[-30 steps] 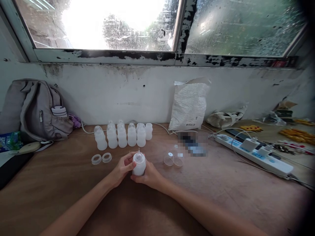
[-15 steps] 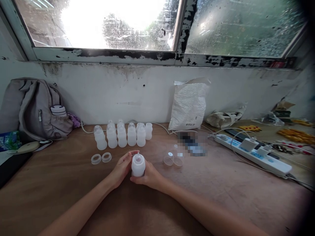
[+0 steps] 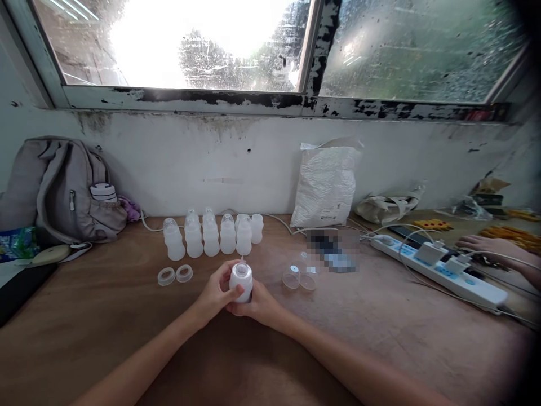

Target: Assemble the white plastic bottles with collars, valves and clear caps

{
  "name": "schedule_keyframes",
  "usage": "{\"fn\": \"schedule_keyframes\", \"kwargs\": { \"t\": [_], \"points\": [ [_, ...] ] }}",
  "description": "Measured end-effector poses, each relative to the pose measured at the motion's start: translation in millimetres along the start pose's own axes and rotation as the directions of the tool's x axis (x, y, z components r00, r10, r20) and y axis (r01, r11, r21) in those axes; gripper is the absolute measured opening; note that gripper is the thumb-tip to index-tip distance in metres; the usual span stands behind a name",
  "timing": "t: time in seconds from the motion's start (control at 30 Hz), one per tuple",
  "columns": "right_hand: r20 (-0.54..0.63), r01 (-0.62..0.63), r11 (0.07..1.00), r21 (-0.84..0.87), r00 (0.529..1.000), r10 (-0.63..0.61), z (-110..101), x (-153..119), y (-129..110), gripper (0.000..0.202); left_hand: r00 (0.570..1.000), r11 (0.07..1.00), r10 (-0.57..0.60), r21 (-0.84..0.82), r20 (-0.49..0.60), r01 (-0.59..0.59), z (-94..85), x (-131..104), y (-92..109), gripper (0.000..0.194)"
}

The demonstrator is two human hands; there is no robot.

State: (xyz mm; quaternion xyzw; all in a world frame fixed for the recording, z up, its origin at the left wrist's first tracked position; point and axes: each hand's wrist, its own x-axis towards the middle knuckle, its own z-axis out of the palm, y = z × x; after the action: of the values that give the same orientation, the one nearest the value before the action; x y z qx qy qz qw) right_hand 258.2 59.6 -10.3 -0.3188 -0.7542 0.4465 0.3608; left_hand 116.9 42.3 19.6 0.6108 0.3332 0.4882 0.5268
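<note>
Bottle in both hands — print on bag illegible

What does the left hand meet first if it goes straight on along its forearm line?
The left hand would first push into the white bottle it is touching; beyond that, probably the right hand on the bottle's other side, though depth is unclear.

Bare forearms angled inward, left hand curled, right hand cupped just beside it, both raised ahead
</note>
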Motion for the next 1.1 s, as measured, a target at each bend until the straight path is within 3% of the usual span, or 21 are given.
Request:
{"fn": "schedule_keyframes", "kwargs": {
  "t": [0.13, 0.27, 0.37, 0.47, 0.5, 0.57, 0.67, 0.73, 0.8, 0.9, 0.97, 1.03, 1.1],
  "points": [
    [-0.043, 0.054, 0.998, -0.028, 0.998, -0.055, 2.0, -1.3, -4.5, 0.04, 0.997, 0.982, 0.043, 0.185, -0.068, -0.03, 11.1, -4.0, 11.2, 0.041],
    [0.017, 0.03, 0.998, 0.054, 0.999, -0.031, 4.7, -5.4, -21.4, 0.032, 0.995, 0.981, 0.061, 0.19, -0.083, -0.045, 21.3, -9.6, 28.1, 0.032],
    [0.19, -0.089, 0.974, 0.208, 0.98, 0.049, 1.7, -9.3, -47.5, 0.037, 0.999, 0.989, 0.0, 0.145, 0.034, -0.005, 22.1, -13.3, 47.4, 0.023],
    [0.471, -0.239, 0.926, 0.292, 0.879, 0.078, -3.2, -11.9, -71.8, 0.03, 0.987, 0.996, -0.061, 0.07, 0.15, 0.051, 19.4, -17.3, 63.6, 0.021],
    [0.502, -0.263, 0.91, 0.319, 0.862, 0.073, -4.0, -12.3, -76.5, 0.029, 0.988, 0.998, -0.053, 0.046, 0.144, 0.047, 18.9, -18.4, 66.8, 0.022],
    [0.445, -0.255, 0.894, 0.369, 0.892, 0.071, -3.5, -12.3, -80.0, 0.03, 0.998, 0.999, -0.01, 0.031, 0.059, 0.008, 19.2, -19.9, 69.4, 0.021],
    [0.134, -0.122, 0.949, 0.292, 0.987, 0.086, -0.1, -11.1, -75.8, 0.034, 0.988, 0.999, 0.023, 0.036, -0.153, -0.018, 22.0, -19.3, 65.4, 0.02],
    [-0.038, -0.063, 0.988, 0.139, 0.997, 0.069, 1.1, -10.2, -73.1, 0.035, 0.974, 1.0, -0.025, -0.012, -0.226, 0.023, 23.6, -17.7, 60.2, 0.021],
    [-0.081, -0.062, 0.996, 0.064, 0.994, 0.067, 0.9, -9.7, -73.3, 0.035, 0.97, 0.995, -0.074, -0.078, -0.233, 0.057, 23.7, -16.2, 55.2, 0.021],
    [0.08, -0.178, 0.957, 0.229, 0.983, 0.163, 0.0, -11.0, -77.3, 0.026, 0.978, 0.983, -0.1, -0.171, -0.185, 0.069, 21.3, -15.3, 52.6, 0.016],
    [0.255, -0.31, 0.856, 0.413, 0.942, 0.217, 0.1, -13.7, -78.9, 0.022, 0.992, 0.965, -0.096, -0.253, -0.087, 0.071, 19.4, -16.1, 55.0, 0.013],
    [0.468, -0.464, 0.702, 0.54, 0.859, 0.208, 0.7, -17.9, -78.3, 0.019, 0.995, 0.936, -0.093, -0.337, 0.041, 0.101, 18.7, -18.0, 59.1, 0.013],
    [0.668, -0.612, 0.555, 0.564, 0.733, 0.131, 1.5, -22.3, -76.5, 0.018, 0.984, 0.905, -0.098, -0.398, 0.152, 0.151, 19.5, -20.5, 62.4, 0.015]
  ]
}}
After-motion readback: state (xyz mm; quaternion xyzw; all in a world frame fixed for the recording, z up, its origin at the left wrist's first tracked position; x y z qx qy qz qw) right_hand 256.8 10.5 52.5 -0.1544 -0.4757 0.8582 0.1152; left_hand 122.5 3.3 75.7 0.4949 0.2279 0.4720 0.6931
